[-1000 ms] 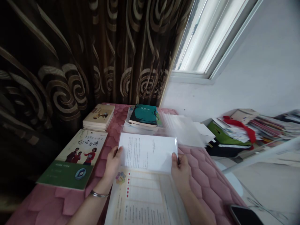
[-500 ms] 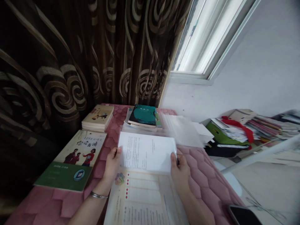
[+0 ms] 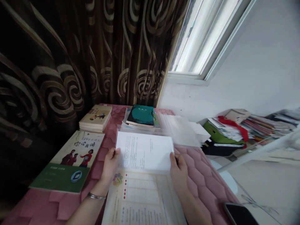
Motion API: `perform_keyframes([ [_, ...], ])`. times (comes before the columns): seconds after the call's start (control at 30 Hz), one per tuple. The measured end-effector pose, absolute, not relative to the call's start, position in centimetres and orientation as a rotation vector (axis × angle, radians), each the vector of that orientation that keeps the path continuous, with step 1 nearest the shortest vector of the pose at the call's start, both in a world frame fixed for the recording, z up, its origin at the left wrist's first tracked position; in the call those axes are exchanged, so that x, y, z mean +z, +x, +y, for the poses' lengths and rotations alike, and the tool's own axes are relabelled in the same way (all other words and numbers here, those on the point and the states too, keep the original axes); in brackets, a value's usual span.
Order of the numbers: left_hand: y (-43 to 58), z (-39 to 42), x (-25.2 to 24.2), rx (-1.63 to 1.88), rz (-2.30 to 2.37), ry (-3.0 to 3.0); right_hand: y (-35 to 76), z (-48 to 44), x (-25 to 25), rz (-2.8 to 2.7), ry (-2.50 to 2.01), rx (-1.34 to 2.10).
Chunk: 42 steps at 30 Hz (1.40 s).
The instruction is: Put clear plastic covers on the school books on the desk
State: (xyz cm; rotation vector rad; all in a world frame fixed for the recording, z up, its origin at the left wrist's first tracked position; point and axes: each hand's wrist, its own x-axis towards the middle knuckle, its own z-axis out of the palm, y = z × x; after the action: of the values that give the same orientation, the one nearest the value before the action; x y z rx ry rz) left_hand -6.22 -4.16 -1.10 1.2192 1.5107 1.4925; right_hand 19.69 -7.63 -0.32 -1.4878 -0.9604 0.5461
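Observation:
My left hand (image 3: 110,165) pinches the left edge of a white printed sheet (image 3: 145,150), and my right hand (image 3: 178,171) pinches its right edge. The sheet lies over a larger printed page with red dots (image 3: 140,200) on the pink quilted table cover (image 3: 201,181). A silver bracelet (image 3: 96,196) circles my left wrist. Clear plastic sleeves (image 3: 180,129) lie just beyond the sheet.
A green-covered book (image 3: 67,162) lies left of my hand, a cream book stack (image 3: 95,117) behind it, a teal book (image 3: 142,115) at the back. A dark phone (image 3: 239,214) sits at the lower right. Piled papers and a green folder (image 3: 220,136) stand to the right. A patterned curtain (image 3: 70,56) hangs behind.
The view has drifted slightly; both hands keep hold of the white sheet in nearly the same place.

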Motion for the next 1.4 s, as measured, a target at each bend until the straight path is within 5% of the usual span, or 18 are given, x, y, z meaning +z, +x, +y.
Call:
perform_keyframes([
  [1.17,-6.2,-4.4,-0.8,1.466,1.52,1.186,19.7,-7.2,-1.1,-1.013,-1.566,0.45],
  [1.4,-6.1,-4.4,-0.6,1.487,1.546,1.168,19.8,-7.6,-1.0,-0.886,-1.418,0.701],
])
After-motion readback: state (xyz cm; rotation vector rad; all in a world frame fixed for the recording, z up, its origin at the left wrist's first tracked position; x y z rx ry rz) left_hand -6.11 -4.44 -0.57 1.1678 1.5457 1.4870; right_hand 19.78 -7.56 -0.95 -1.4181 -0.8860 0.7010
